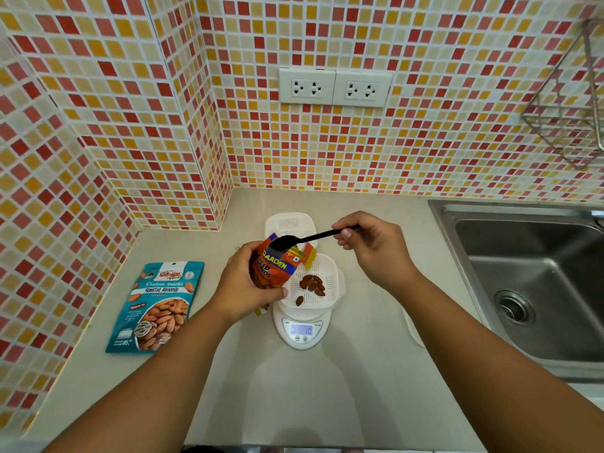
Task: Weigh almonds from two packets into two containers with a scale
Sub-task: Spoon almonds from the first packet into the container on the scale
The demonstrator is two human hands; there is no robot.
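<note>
On the counter (248, 380), left grip (243, 286) clasps orange packet (273, 266); right grip (369, 246) pinches spoon (307, 239).

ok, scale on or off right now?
On. The scale display is lit blue and shows digits, with the white container of almonds sitting on it.

A glossy foil finish is shown by the orange packet (273, 266) and the teal packet (157, 305); white ridged plastic by the container (322, 289); brushed metal by the sink (523, 282); matt smoothness by the counter (294, 387).
</note>
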